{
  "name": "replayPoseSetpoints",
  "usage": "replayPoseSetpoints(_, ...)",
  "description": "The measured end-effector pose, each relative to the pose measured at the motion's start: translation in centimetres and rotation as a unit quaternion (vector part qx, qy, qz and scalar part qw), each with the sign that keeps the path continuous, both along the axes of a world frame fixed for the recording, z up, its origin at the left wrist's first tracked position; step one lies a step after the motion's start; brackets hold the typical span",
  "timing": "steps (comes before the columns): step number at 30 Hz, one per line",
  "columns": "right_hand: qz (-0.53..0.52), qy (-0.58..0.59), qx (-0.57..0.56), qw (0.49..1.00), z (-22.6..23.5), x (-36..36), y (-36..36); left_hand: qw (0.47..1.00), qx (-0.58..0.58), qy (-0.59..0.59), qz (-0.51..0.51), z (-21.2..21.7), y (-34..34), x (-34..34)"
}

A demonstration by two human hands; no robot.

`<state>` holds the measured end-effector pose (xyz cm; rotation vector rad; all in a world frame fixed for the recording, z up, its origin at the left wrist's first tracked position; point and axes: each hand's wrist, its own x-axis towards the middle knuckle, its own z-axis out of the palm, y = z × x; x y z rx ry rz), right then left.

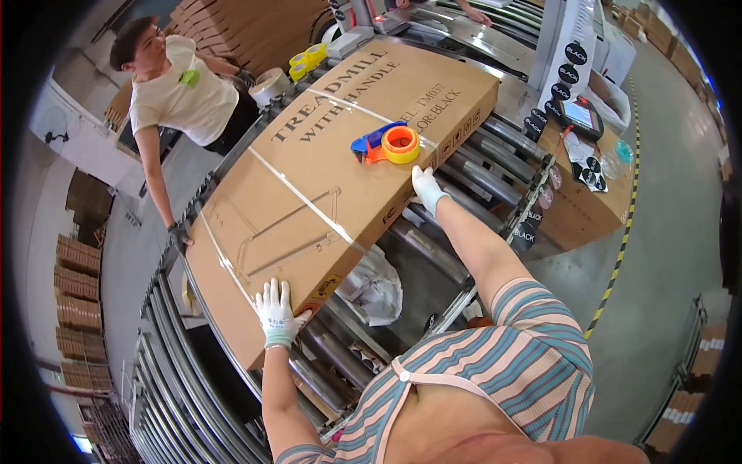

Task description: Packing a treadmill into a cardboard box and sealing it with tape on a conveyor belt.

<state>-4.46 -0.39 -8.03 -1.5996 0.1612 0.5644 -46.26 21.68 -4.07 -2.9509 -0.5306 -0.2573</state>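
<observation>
A large flat brown cardboard box (286,185), bound with pale straps, lies across a roller conveyor (487,172). My left hand (278,312), in a white glove, rests on the box's top near its close left corner, fingers spread. At the near long edge, farther right, my gloved right hand (427,190) has its fingers on the box's rim; part of them is hidden at the side. Just beyond that hand, a blue and orange tape dispenser (380,143) with a yellow tape roll sits on the box. Neither hand touches the dispenser.
Across the conveyor, a co-worker (185,93) in dark gloves touches the box's far left edge. Yellow tape rolls (308,59) stand by the far rail. To the right, a handheld device (581,117) and round black labels lie on a carton (591,185). Bare rollers (193,387) continue at left.
</observation>
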Motion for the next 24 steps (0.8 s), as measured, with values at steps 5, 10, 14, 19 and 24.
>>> replayPoseSetpoints(5,0.015,-0.030,-0.095,0.995,0.3,0.7,-0.6,1.000,0.011,0.016,0.007,-0.2,-0.6,1.7)
replayPoseSetpoints(10,0.032,-0.080,-0.144,0.986,0.4,4.0,-1.2,1.000,0.026,-0.004,0.000,0.0,-1.6,4.3)
replayPoseSetpoints(14,0.016,-0.078,-0.165,0.983,0.2,7.0,-2.1,1.000,0.025,0.014,0.010,0.7,-3.3,7.8)
replayPoseSetpoints(19,-0.026,-0.073,-0.183,0.980,1.1,10.0,-3.3,1.000,0.023,0.014,0.004,1.7,-5.3,11.7)
replayPoseSetpoints(24,-0.047,-0.043,-0.159,0.985,1.6,12.4,-4.2,0.999,0.027,0.023,-0.003,1.7,-6.7,14.5)
